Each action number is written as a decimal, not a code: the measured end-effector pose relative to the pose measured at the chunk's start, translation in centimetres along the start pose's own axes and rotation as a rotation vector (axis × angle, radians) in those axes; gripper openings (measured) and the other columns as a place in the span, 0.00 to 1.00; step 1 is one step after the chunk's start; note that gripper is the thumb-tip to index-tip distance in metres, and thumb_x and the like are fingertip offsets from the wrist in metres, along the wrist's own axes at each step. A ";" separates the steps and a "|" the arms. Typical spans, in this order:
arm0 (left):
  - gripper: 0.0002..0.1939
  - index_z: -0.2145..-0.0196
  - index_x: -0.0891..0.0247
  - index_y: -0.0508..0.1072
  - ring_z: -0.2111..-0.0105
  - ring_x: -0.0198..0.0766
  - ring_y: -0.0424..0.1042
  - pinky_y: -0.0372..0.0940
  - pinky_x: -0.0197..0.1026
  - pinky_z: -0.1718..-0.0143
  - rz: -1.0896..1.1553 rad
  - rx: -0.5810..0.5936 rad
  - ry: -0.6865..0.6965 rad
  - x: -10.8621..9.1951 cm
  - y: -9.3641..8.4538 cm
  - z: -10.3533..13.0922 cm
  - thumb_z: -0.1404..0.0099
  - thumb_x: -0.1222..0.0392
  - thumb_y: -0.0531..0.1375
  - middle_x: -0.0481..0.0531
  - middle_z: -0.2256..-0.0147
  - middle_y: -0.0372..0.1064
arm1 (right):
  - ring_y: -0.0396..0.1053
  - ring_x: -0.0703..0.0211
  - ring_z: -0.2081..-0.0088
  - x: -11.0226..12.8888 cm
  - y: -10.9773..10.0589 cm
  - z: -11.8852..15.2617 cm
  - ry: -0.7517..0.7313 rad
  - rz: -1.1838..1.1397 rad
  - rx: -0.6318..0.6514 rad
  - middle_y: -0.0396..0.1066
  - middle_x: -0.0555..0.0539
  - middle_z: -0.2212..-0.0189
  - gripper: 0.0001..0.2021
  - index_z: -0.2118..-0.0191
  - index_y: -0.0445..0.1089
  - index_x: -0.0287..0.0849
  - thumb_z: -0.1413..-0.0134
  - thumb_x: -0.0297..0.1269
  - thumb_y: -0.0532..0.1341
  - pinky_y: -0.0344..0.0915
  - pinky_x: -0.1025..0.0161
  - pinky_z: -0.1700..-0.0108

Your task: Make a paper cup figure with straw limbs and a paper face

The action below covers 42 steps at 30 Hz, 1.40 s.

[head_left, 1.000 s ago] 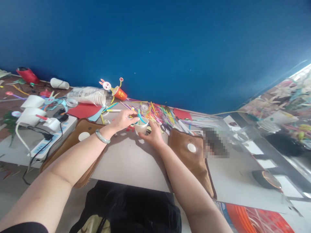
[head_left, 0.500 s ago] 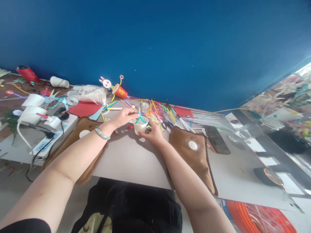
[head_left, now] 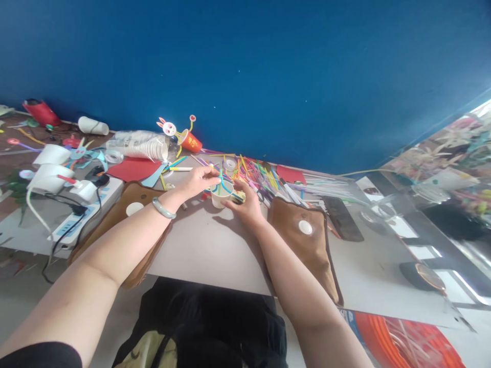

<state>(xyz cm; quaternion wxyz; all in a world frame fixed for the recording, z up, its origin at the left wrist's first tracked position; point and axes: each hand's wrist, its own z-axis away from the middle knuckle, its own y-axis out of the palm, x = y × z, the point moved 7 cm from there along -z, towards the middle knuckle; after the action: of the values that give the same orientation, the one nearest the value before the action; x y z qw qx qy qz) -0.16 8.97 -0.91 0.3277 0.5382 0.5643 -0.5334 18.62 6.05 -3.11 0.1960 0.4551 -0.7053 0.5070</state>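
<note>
Left fingers [head_left: 212,181] pinch a blue strip [head_left: 221,174]; right fingers [head_left: 244,188], half-spread, clasp white cup [head_left: 217,201].

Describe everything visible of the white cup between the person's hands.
The white cup is small, plain and paper-like, roughly upright with its open mouth up. Thin blue and green strips stand in it, poking above the rim. The right hand holds its right side; the left hand has its fingertips by the strips, their grip unclear. Whether its base touches the table is unclear.

A smooth, pale grey-green bangle [head_left: 164,208] rings the left wrist [head_left: 173,199], with black sleeve [head_left: 42,354] and black clothing [head_left: 218,324]
</note>
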 end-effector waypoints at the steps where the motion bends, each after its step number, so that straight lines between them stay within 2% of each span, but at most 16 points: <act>1: 0.15 0.65 0.66 0.78 0.64 0.39 0.72 0.67 0.40 0.61 -0.002 0.012 0.000 0.0 0.1 0.0 0.43 0.50 0.67 0.51 0.67 0.76 | 0.73 0.43 0.51 0.0 -0.3 0.0 0.002 -0.026 -0.030 0.78 0.42 0.54 0.32 0.44 0.72 0.46 0.55 0.52 0.72 0.65 0.44 0.44; 5: 0.16 0.65 0.66 0.80 0.66 0.39 0.72 0.67 0.40 0.63 -0.016 0.020 0.014 0.0 0.6 0.0 0.42 0.50 0.66 0.52 0.67 0.77 | 0.75 0.46 0.52 0.5 -1.1 -0.1 -0.049 -0.091 -0.124 0.79 0.42 0.57 0.14 0.58 0.77 0.46 0.43 0.50 0.65 0.67 0.46 0.45; 9: 0.13 0.67 0.66 0.80 0.63 0.41 0.74 0.69 0.41 0.61 -0.068 -0.005 0.072 -0.6 1.0 0.2 0.43 0.53 0.66 0.53 0.65 0.78 | 0.75 0.47 0.53 0.9 -0.8 -0.1 -0.108 -0.130 -0.114 0.78 0.42 0.57 0.09 0.67 0.77 0.46 0.43 0.45 0.66 0.67 0.46 0.45; 12: 0.12 0.66 0.66 0.80 0.66 0.39 0.75 0.69 0.38 0.68 -0.071 0.011 0.052 -0.8 1.3 0.5 0.43 0.54 0.66 0.53 0.65 0.78 | 0.74 0.47 0.50 0.8 -0.3 0.0 -0.094 -0.156 -0.070 0.78 0.42 0.54 0.06 0.69 0.77 0.46 0.45 0.42 0.67 0.66 0.46 0.44; 14: 0.12 0.66 0.66 0.80 0.68 0.38 0.74 0.67 0.36 0.73 -0.043 0.039 0.023 -0.8 1.5 0.7 0.43 0.54 0.66 0.54 0.65 0.78 | 0.74 0.47 0.49 0.9 -0.2 0.0 -0.090 -0.171 -0.042 0.78 0.42 0.52 0.05 0.69 0.77 0.46 0.45 0.40 0.67 0.66 0.46 0.43; 17: 0.13 0.65 0.66 0.81 0.71 0.37 0.74 0.68 0.36 0.74 0.019 0.077 -0.017 -0.8 1.8 0.9 0.43 0.54 0.66 0.53 0.66 0.78 | 0.73 0.47 0.48 1.2 -0.2 0.0 -0.078 -0.191 -0.008 0.78 0.42 0.51 0.05 0.68 0.76 0.46 0.45 0.40 0.66 0.64 0.45 0.41; 21: 0.14 0.63 0.66 0.81 0.73 0.36 0.74 0.71 0.41 0.70 0.077 0.093 -0.055 -0.5 1.8 0.8 0.43 0.54 0.67 0.52 0.68 0.79 | 0.73 0.46 0.46 1.0 0.1 -0.1 -0.011 -0.266 0.026 0.78 0.41 0.50 0.09 0.68 0.75 0.45 0.43 0.45 0.66 0.62 0.44 0.40; 26: 0.15 0.63 0.66 0.81 0.65 0.39 0.77 0.72 0.44 0.58 0.077 0.086 0.031 -0.6 1.6 0.4 0.45 0.53 0.70 0.53 0.65 0.80 | 0.74 0.45 0.46 0.7 0.6 0.0 0.064 -0.366 0.055 0.78 0.42 0.50 0.15 0.68 0.75 0.45 0.44 0.52 0.66 0.63 0.45 0.40; 29: 0.15 0.63 0.66 0.80 0.67 0.38 0.76 0.71 0.42 0.61 0.058 0.069 0.049 -0.7 1.6 0.5 0.45 0.53 0.69 0.53 0.67 0.80 | 0.74 0.45 0.47 0.8 0.6 0.1 0.082 -0.396 0.064 0.78 0.43 0.49 0.15 0.68 0.75 0.45 0.44 0.53 0.65 0.64 0.46 0.41; 32: 0.14 0.65 0.67 0.80 0.71 0.37 0.75 0.70 0.40 0.65 -0.005 0.032 0.078 -1.2 1.5 0.8 0.43 0.53 0.68 0.53 0.70 0.79 | 0.74 0.46 0.47 1.0 0.4 0.1 0.065 -0.367 0.049 0.78 0.44 0.50 0.14 0.69 0.75 0.45 0.44 0.52 0.65 0.64 0.45 0.40; 36: 0.12 0.66 0.66 0.79 0.71 0.36 0.74 0.70 0.39 0.66 -0.067 0.034 0.108 -1.7 1.6 1.0 0.43 0.54 0.68 0.52 0.71 0.78 | 0.73 0.45 0.46 1.4 -0.1 0.1 -0.005 -0.275 -0.022 0.79 0.43 0.52 0.11 0.69 0.75 0.46 0.45 0.47 0.66 0.63 0.45 0.40; 39: 0.12 0.67 0.66 0.79 0.71 0.36 0.74 0.69 0.39 0.66 -0.072 0.040 0.104 -1.7 1.8 1.0 0.43 0.54 0.68 0.51 0.72 0.78 | 0.72 0.45 0.45 1.8 -0.2 0.3 -0.060 -0.211 -0.056 0.79 0.43 0.52 0.07 0.69 0.75 0.46 0.44 0.43 0.66 0.62 0.44 0.40; 42: 0.13 0.67 0.65 0.80 0.72 0.36 0.73 0.69 0.39 0.67 -0.042 0.061 0.068 -1.4 2.0 0.9 0.43 0.52 0.68 0.51 0.72 0.77 | 0.72 0.45 0.45 1.7 -0.1 0.4 -0.048 -0.180 -0.074 0.79 0.43 0.53 0.06 0.69 0.75 0.46 0.45 0.41 0.66 0.61 0.43 0.39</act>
<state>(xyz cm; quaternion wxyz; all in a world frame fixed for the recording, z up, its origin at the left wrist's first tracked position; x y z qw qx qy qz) 1.84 7.49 -0.26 0.2806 0.5537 0.5697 -0.5386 17.95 4.97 -1.97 0.2408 0.5210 -0.6842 0.4499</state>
